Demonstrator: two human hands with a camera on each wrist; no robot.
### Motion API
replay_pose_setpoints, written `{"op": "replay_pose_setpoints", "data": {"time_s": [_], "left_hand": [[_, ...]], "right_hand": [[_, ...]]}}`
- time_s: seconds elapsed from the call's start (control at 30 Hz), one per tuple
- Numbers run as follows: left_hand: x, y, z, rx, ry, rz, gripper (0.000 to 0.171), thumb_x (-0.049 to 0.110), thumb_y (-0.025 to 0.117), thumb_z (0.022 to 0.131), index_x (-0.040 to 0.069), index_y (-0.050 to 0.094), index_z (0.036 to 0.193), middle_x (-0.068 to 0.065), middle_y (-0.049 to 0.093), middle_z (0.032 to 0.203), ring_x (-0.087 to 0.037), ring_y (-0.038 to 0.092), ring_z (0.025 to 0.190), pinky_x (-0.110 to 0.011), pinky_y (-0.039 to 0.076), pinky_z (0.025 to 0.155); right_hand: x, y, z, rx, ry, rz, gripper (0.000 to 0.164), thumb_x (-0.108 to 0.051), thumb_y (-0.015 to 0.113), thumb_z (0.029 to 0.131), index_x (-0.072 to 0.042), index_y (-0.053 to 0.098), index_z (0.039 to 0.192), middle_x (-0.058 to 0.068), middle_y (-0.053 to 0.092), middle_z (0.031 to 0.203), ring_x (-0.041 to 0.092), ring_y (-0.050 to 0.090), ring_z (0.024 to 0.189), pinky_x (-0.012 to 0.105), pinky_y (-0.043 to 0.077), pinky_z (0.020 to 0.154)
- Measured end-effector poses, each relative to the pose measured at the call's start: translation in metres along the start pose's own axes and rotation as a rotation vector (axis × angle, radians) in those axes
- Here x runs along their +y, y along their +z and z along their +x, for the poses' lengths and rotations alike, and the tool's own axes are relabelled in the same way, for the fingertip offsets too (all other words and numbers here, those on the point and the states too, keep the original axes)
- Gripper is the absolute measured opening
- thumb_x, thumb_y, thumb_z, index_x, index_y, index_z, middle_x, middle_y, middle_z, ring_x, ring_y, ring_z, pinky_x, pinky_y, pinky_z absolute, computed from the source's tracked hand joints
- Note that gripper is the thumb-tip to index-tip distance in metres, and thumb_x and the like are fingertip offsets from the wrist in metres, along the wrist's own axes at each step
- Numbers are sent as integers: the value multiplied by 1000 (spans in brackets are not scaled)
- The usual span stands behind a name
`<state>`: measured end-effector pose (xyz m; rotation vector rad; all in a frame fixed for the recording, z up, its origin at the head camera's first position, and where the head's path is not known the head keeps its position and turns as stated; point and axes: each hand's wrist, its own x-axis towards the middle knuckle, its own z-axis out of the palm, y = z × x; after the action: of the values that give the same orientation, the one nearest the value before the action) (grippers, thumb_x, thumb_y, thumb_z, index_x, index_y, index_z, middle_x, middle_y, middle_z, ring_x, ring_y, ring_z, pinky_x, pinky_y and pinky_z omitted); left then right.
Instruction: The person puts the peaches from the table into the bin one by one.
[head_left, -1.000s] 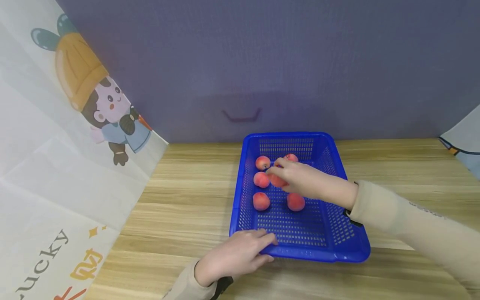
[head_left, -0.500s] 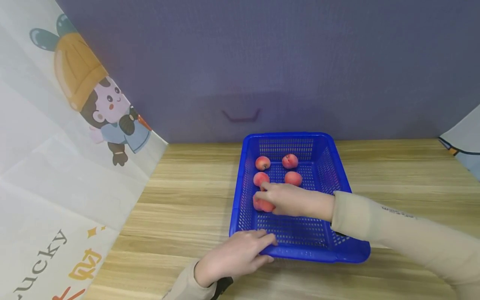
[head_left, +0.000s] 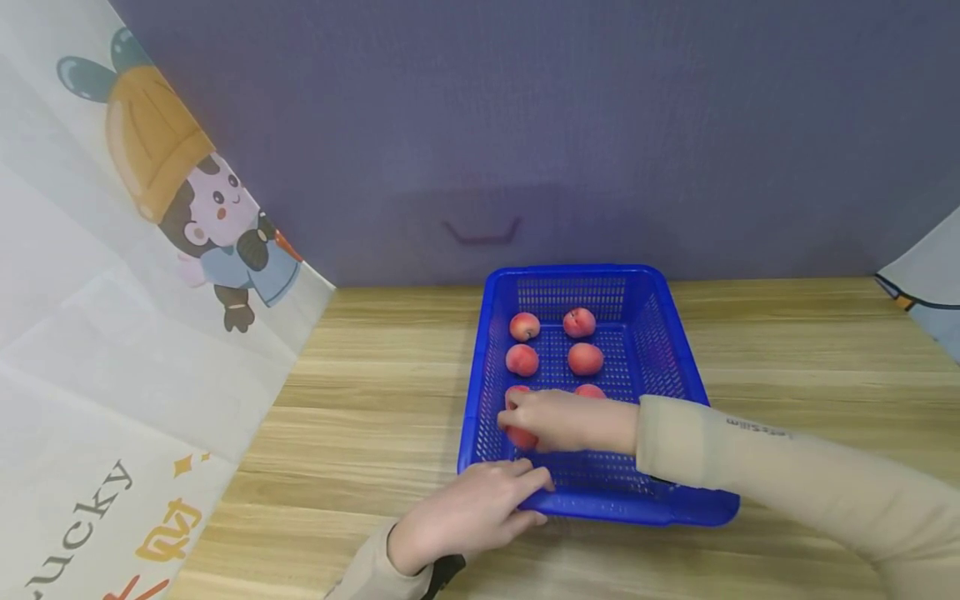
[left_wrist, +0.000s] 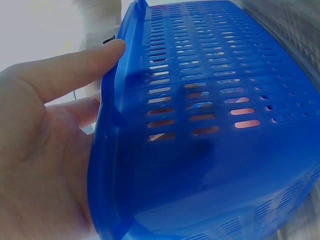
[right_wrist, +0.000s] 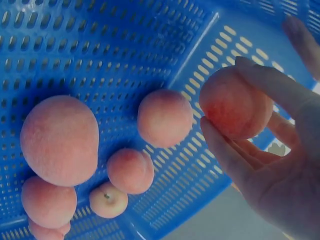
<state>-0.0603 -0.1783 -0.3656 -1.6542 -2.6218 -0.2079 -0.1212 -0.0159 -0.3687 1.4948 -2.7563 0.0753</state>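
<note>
A blue plastic basket point(head_left: 626, 508) with slotted walls stands on the wooden table. My left hand point(head_left: 476, 504) grips its near rim toward the left corner; the left wrist view has the thumb point(left_wrist: 75, 67) against the rim. Low inside the basket, my right hand point(head_left: 558, 419) holds a peach point(right_wrist: 232, 102) between thumb and fingers, near the left wall. Several other peaches lie on the basket floor in two rough columns, among them one at the far right point(head_left: 580, 322) and one at the far left point(head_left: 524, 327). The right hand partly covers the nearest ones.
Behind the basket rises a dark blue-grey upright panel point(head_left: 480, 133). A white sheet printed with a cartoon figure point(head_left: 217, 208) borders the table on the left. Wooden tabletop point(head_left: 360, 392) extends to both sides of the basket.
My right hand has carried its peach from the basket's middle toward the near left, uncovering the far-right peaches. The left hand has stayed on the rim.
</note>
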Motion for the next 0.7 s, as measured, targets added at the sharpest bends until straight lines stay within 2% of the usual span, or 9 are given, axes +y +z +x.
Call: {"op": "replay_pose_setpoints", "data": {"time_s": [0.13, 0.27, 0.57, 0.7], "left_hand": [[0, 0, 0, -1, 0, 7, 22, 31, 60, 82, 18, 57, 99, 8, 55, 85, -4, 55, 76, -18, 43, 64], [0, 0, 0, -5, -1, -2, 22, 30, 60, 82, 17, 58, 99, 8, 54, 83, -3, 54, 75, -18, 43, 65], [0, 1, 0, 4, -8, -13, 20, 30, 60, 82, 18, 55, 97, 9, 52, 82, -3, 55, 75, -18, 42, 64], [0, 1, 0, 7, -7, -11, 20, 30, 60, 82, 18, 55, 97, 9, 51, 81, -3, 54, 74, -18, 42, 64]], "right_hand": [[-4, 5, 2, -61, 21, 27, 36, -10, 70, 66, -14, 58, 101, 2, 48, 85, 13, 52, 61, 24, 44, 50], [-6, 9, 3, -80, 25, 54, 32, -9, 67, 70, -13, 59, 101, 3, 50, 85, 11, 51, 61, 23, 44, 51], [-7, 20, 5, -39, 25, 77, 24, -15, 63, 75, -13, 61, 98, 1, 47, 80, 9, 47, 61, 21, 42, 50], [-8, 24, 6, -6, 22, 41, 20, -16, 62, 74, -14, 60, 94, 0, 49, 79, 10, 47, 60, 22, 42, 51]]}}
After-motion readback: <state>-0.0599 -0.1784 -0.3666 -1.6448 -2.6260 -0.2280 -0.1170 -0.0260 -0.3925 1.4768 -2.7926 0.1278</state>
